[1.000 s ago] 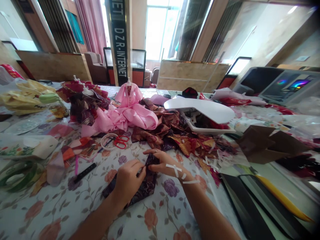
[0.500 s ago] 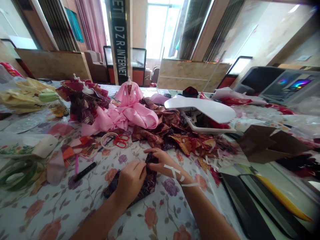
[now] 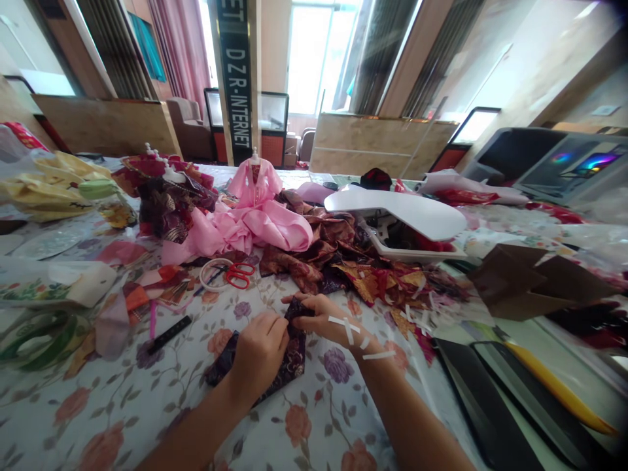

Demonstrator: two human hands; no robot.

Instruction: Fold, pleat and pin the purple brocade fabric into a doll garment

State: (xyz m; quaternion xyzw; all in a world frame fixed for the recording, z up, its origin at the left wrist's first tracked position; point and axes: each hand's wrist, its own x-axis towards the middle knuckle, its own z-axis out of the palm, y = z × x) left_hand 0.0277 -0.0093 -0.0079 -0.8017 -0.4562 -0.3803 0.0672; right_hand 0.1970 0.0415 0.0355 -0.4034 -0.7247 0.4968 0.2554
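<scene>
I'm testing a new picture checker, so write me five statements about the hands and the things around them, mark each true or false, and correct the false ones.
1. The left hand and the right hand both hold the dark patterned fabric. True.
2. White strips run across the left wrist. False: the white strips are on the right hand and wrist.
3. The red-handled scissors lie next to a white ring. True.
4. The black bar lies to the right of both hands. False: the black bar lies to their left.
5. The white lid sits askew over the white box, leaving some contents visible. True.
</scene>
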